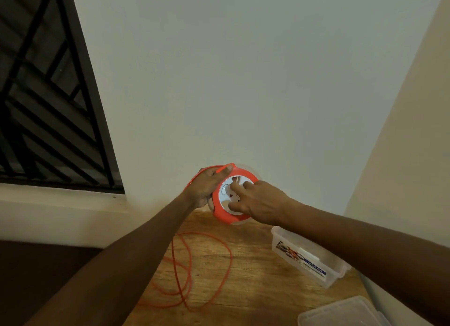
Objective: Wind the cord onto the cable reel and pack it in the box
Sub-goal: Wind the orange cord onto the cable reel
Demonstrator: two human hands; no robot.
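Note:
An orange cable reel [239,173] with a white socket face is held up above the far end of the wooden table [255,284]. My left hand [207,188] grips its left rim, the thumb lying over the orange edge. My right hand [258,202] rests on the white face, fingers spread over it. The orange cord [187,272] hangs from the reel's left side and lies in loose loops on the table below. A clear plastic box [309,255] with a printed label stands open on the right of the table, partly under my right forearm.
The box's clear lid [341,312] lies at the table's near right corner. A white wall rises just behind the table, with a dark barred window [48,94] on the left. A pale wall closes the right side.

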